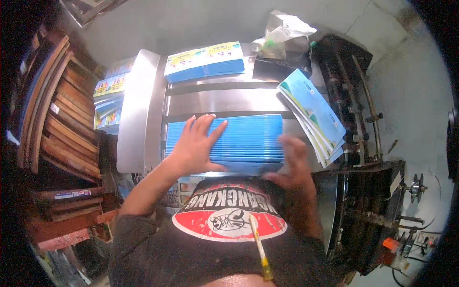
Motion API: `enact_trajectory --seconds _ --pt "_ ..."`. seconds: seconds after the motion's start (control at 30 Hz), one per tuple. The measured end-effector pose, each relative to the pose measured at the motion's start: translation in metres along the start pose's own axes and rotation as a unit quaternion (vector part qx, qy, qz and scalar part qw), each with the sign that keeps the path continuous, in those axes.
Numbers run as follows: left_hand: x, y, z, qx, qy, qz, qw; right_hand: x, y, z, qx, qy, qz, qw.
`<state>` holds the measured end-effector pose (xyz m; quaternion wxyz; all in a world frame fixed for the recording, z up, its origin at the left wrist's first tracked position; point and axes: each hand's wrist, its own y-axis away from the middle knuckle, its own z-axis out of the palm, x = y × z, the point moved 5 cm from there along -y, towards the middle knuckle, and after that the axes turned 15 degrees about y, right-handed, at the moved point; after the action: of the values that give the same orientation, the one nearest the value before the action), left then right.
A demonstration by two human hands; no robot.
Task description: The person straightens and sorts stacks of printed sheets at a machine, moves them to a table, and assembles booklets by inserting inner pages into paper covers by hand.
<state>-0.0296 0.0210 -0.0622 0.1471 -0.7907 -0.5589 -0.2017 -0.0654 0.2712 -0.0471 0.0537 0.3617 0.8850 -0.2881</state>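
Observation:
A long row of blue folded sheets or thin booklets (248, 138) lies overlapped on the metal table in front of me, their edges showing as fine parallel lines. My left hand (197, 146) rests on the left part of this row, fingers spread over the top and thumb pointing along the near edge. At the row's right end is my right hand (297, 160), blurred by motion. Its thumb stands apart from its curled fingers, close to the near right corner. Whether it touches the sheets I cannot tell.
A neat stack of printed blue-and-yellow booklets (205, 62) sits at the back of the slatted metal table (210, 101). Fanned blue-and-white printed sheets (313, 117) lie at right, beside dark machinery (351, 95). A black box (279, 68) holds a plastic bag (287, 36). Wooden boards (71, 119) stand left.

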Motion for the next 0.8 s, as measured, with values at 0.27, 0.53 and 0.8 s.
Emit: enact_trajectory --seconds 0.27,0.53,0.8 --pt "-0.009 0.001 0.003 -0.007 -0.028 0.002 1.0 -0.034 -0.003 0.027 -0.086 0.088 -0.068 0.99" --pt "-0.025 -0.004 -0.015 -0.018 0.115 -0.013 0.993 -0.045 -0.011 0.026 -0.183 0.126 -0.1 0.97" --pt "-0.035 -0.015 -0.03 -0.03 0.255 -0.026 0.966 -0.052 -0.039 -0.029 -0.119 0.067 -0.091 0.986"
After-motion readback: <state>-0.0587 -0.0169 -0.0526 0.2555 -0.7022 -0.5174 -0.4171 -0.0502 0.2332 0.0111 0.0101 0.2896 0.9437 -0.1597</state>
